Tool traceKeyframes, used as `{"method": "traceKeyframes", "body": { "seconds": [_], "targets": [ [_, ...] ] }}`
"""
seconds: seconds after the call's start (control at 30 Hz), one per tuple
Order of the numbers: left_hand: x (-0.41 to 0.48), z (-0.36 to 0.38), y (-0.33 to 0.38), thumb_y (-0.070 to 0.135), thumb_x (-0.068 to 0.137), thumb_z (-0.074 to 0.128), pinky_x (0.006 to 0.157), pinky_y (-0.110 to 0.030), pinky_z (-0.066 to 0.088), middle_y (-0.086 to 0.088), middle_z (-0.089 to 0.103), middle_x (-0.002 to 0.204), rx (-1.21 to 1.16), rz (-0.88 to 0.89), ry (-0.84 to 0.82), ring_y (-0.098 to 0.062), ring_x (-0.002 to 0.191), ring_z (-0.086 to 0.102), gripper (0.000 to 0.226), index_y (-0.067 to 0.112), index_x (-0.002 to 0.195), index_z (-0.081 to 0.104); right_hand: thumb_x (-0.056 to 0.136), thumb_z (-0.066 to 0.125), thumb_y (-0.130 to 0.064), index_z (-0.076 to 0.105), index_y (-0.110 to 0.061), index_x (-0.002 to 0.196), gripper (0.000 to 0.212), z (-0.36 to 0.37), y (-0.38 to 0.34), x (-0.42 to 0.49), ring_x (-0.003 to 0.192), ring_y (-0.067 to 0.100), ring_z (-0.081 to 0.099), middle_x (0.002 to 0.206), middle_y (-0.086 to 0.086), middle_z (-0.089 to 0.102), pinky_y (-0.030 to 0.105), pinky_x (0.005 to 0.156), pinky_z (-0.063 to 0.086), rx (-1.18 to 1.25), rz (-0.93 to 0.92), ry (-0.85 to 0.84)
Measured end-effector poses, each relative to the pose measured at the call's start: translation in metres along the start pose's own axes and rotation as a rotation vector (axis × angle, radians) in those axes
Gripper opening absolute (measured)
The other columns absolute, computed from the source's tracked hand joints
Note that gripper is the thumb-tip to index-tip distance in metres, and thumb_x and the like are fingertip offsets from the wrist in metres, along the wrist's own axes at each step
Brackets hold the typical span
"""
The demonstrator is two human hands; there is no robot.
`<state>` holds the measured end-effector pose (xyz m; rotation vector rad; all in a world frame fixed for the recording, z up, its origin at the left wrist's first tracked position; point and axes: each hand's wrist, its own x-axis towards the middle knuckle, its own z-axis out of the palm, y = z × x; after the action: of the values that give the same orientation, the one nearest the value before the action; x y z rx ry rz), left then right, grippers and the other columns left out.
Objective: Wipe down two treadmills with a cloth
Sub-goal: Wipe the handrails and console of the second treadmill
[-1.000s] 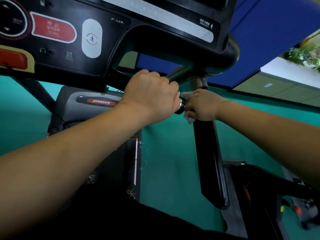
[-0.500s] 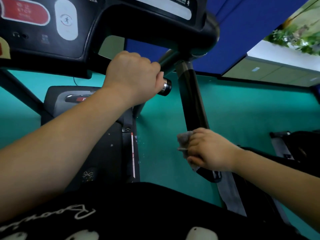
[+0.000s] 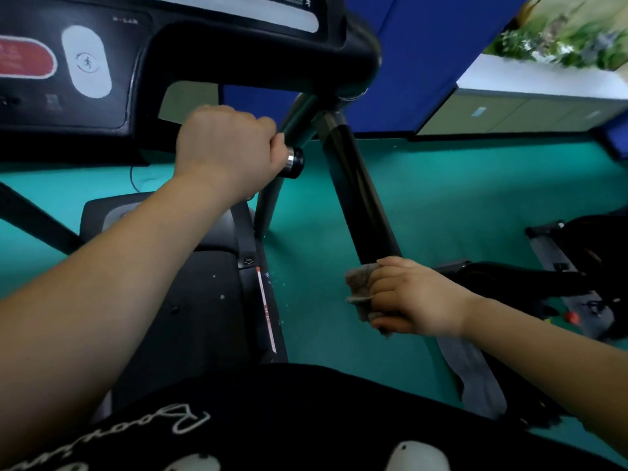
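I stand on a black treadmill whose console (image 3: 204, 49) fills the upper left. My left hand (image 3: 227, 149) grips the short handlebar (image 3: 294, 130) with a silver end cap under the console. My right hand (image 3: 414, 297) holds a grey cloth (image 3: 360, 288) wrapped around the lower part of the black side upright (image 3: 360, 198). The cloth sticks out to the left of my fingers. The treadmill belt (image 3: 193, 311) lies below my left arm.
A second treadmill (image 3: 577, 266) stands on the teal floor (image 3: 441, 185) at the right. A blue wall panel (image 3: 424, 45) and low cabinets (image 3: 530, 113) line the back. The grey side rail (image 3: 475, 375) runs under my right wrist.
My right hand slid the cloth from the top of the upright, beside the handlebar end, down to its lower part. My left hand kept its grip on the handlebar.
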<state>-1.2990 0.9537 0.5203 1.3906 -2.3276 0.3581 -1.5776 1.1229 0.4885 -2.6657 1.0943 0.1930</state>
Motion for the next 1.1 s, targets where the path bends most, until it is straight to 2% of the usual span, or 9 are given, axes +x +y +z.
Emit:
{"method": "traceKeyframes", "body": {
  "seconds": [0.23, 0.3, 0.4, 0.5, 0.57, 0.7, 0.8, 0.97, 1.1],
  "targets": [
    [-0.002, -0.002, -0.004, 0.037, 0.094, 0.032, 0.061, -0.037, 0.031, -0.02, 0.062, 0.076, -0.018, 0.06, -0.018, -0.038, 0.075, 0.055, 0.048, 0.004, 0.083, 0.065, 0.088, 0.061, -0.04, 0.068, -0.02, 0.073, 0.026, -0.003, 0.023, 0.032, 0.109, 0.017, 0.059, 0.084, -0.007, 0.068, 0.034, 0.1, 0.038, 0.066, 0.205, 0.27],
    [0.0, -0.01, -0.005, 0.042, 0.09, 0.029, 0.07, -0.041, 0.036, -0.015, 0.064, 0.088, -0.024, 0.089, -0.029, -0.037, 0.089, 0.053, 0.053, 0.008, 0.089, 0.07, 0.086, 0.063, -0.038, 0.07, -0.017, 0.074, 0.026, -0.003, 0.029, 0.04, 0.112, 0.017, 0.058, 0.084, -0.005, 0.07, 0.036, 0.098, 0.042, 0.168, 0.253, 0.372],
    [-0.004, -0.023, 0.005, 0.036, 0.082, 0.046, 0.086, -0.043, 0.03, -0.006, 0.06, 0.109, -0.074, 0.075, 0.018, -0.033, 0.106, 0.047, 0.033, 0.019, 0.096, 0.071, 0.08, 0.069, -0.034, 0.074, -0.018, 0.079, 0.018, -0.001, 0.034, 0.043, 0.117, 0.01, 0.055, 0.092, -0.004, 0.072, 0.035, 0.098, 0.045, 0.324, 0.342, 0.496],
    [-0.027, -0.028, 0.041, 0.025, 0.077, 0.055, 0.083, -0.04, 0.031, -0.003, 0.059, 0.105, -0.146, 0.07, 0.053, -0.031, 0.102, 0.049, 0.024, 0.02, 0.095, 0.069, 0.077, 0.071, -0.031, 0.076, -0.017, 0.081, 0.015, 0.004, 0.039, 0.044, 0.115, 0.002, 0.054, 0.091, -0.007, 0.072, 0.03, 0.098, 0.044, 0.445, 0.373, 0.578],
    [-0.045, -0.024, 0.076, 0.024, 0.081, 0.052, 0.081, -0.039, 0.039, -0.002, 0.059, 0.101, -0.269, 0.028, -0.059, -0.03, 0.096, 0.054, 0.025, 0.021, 0.101, 0.067, 0.076, 0.071, -0.03, 0.077, -0.017, 0.082, 0.015, 0.009, 0.044, 0.041, 0.111, -0.005, 0.054, 0.089, -0.01, 0.07, 0.021, 0.098, 0.043, 0.567, 0.362, 0.644],
    [-0.076, 0.011, 0.147, 0.033, 0.09, 0.051, 0.081, -0.038, 0.049, 0.01, 0.059, 0.103, -0.522, -0.223, -0.286, -0.018, 0.086, 0.057, 0.026, 0.034, 0.115, 0.055, 0.078, 0.072, -0.022, 0.072, -0.028, 0.084, 0.008, 0.025, 0.058, 0.035, 0.112, -0.013, 0.052, 0.093, -0.014, 0.069, 0.009, 0.098, 0.037, 0.9, 0.275, 0.765],
    [-0.099, 0.036, 0.196, 0.039, 0.09, 0.052, 0.076, -0.031, 0.046, 0.016, 0.061, 0.102, -0.663, -0.407, -0.192, -0.011, 0.075, 0.054, 0.032, 0.041, 0.121, 0.047, 0.08, 0.065, -0.023, 0.073, -0.021, 0.085, 0.009, 0.045, 0.069, 0.035, 0.116, 0.007, 0.057, 0.093, -0.012, 0.072, 0.02, 0.101, 0.042, 1.048, 0.145, 0.899],
    [-0.13, 0.044, 0.263, 0.024, 0.096, 0.049, 0.072, 0.004, 0.033, 0.039, 0.059, 0.087, -0.785, -0.775, 0.018, 0.025, 0.086, 0.051, 0.019, 0.04, 0.101, 0.06, 0.09, 0.061, -0.016, 0.068, -0.023, 0.086, 0.011, 0.064, 0.072, 0.028, 0.106, -0.015, 0.052, 0.089, -0.021, 0.066, 0.004, 0.093, 0.035, 1.248, 0.011, 0.957],
    [-0.132, 0.021, 0.29, 0.028, 0.097, 0.05, 0.086, -0.01, 0.043, 0.035, 0.066, 0.092, -0.79, -0.944, -0.01, 0.016, 0.093, 0.058, 0.025, 0.044, 0.088, 0.067, 0.091, 0.057, -0.025, 0.067, -0.02, 0.092, 0.012, 0.074, 0.061, 0.013, 0.108, 0.011, 0.053, 0.097, -0.005, 0.064, 0.032, 0.102, 0.043, 1.444, 0.069, 0.991]
  ]
}}
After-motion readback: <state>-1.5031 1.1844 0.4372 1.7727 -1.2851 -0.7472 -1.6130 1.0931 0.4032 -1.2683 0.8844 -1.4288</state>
